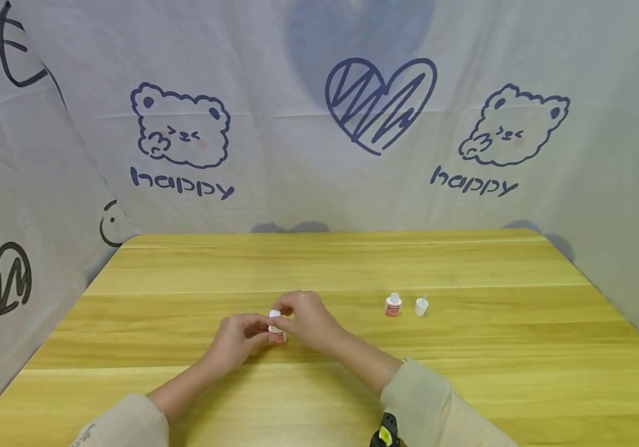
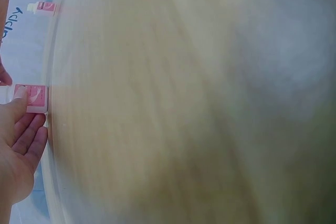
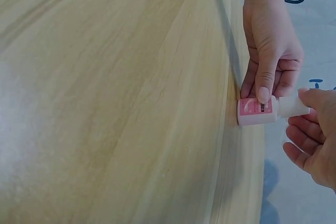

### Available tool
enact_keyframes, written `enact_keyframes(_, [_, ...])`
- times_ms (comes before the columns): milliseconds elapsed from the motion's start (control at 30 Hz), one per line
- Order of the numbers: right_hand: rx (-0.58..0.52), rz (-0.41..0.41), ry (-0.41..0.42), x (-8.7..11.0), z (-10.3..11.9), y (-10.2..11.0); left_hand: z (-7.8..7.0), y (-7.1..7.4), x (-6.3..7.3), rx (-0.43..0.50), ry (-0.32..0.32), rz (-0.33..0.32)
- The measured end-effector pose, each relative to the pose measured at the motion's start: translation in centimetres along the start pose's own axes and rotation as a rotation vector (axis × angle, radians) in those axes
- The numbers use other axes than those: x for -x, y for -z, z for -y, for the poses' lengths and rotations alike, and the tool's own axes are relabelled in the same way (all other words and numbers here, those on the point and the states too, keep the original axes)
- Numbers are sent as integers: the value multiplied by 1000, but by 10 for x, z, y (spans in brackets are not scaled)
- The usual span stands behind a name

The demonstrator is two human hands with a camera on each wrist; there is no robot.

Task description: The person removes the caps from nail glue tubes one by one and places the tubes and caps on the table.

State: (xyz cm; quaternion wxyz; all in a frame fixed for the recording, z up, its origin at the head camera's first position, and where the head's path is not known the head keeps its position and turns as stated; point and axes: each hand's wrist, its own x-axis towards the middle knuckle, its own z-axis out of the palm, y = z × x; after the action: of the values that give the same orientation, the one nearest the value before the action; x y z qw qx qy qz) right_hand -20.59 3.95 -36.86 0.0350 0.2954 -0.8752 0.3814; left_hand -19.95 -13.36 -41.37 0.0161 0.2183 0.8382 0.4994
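A small white bottle (image 3: pixel 256 113) with a pink label stands upright on the wooden table, left of the middle in the head view. Thumb and fingers of my left hand (image 1: pixel 234 341) hold its body from the left side. My right hand (image 1: pixel 311 320) comes from the other side and pinches the white cap (image 3: pixel 292 107) at the top of the bottle. In the left wrist view, my left thumb lies across the pink label (image 2: pixel 35 96). Part of the cap is hidden behind the right fingers.
Farther right on the table (image 1: pixel 464 372) stands a second small bottle (image 1: pixel 393 305) with a red-pink label and a white top. Beside it is a small white piece (image 1: pixel 422 307) with a thin stem pointing up. A printed cloth (image 1: pixel 280 174) hangs behind the table.
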Motion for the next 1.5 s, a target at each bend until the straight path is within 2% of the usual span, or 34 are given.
enact_keyframes(333, [5, 27, 45, 0, 0, 2, -2, 1, 1, 7, -9, 17])
enact_keyframes(700, [-10, 76, 74, 0, 1, 4, 1, 1, 0, -14, -3, 4])
enact_keyframes(1100, [-8, -17, 11, -1, 5, -1, 0, 0, 0, 19, -24, 19])
enact_keyframes(1500, [-19, -38, -76, -1, 6, 0, 0, 0, -1, 31, -11, 14])
